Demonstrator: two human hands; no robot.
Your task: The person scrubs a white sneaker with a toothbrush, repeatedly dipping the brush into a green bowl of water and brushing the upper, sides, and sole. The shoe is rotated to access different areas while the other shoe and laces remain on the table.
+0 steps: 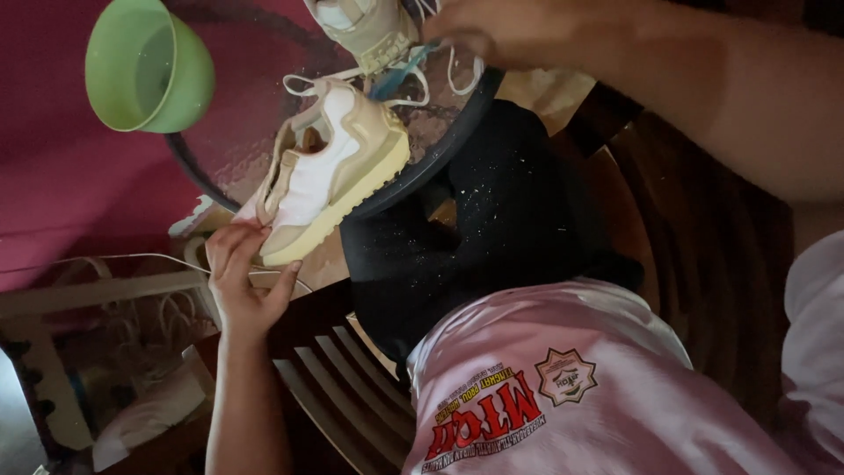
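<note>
Hands at work on a pair of cream sneakers, seen from above by a head-worn camera. At far left a light green plastic bowl (149, 66) lies tipped on its side on a magenta surface (53, 176), well apart from both hands. Below it, in dim light, sits a pale slatted rack (97, 299) with a thin white cord running across it.

Toward the middle, the person's left hand (242, 277) reaches up and grips the heel of a cream and white sneaker (330, 167), fingers curled round the heel and sole edge. That sneaker rests tilted on a dark round tray (440, 145) with a raised rim; its loose white laces trail over the tray.

Above it, at the top edge, a second cream sneaker (365, 26) is partly cut off by the frame. The person's right hand (479, 31) is closed at that shoe's laces; what exactly the fingers pinch cannot be told.

Below the tray lies a black cloth (501, 220) speckled with pale crumbs, over the person's pink shirt (571, 387) with a printed emblem. At right is a dark wooden floor (703, 246).
</note>
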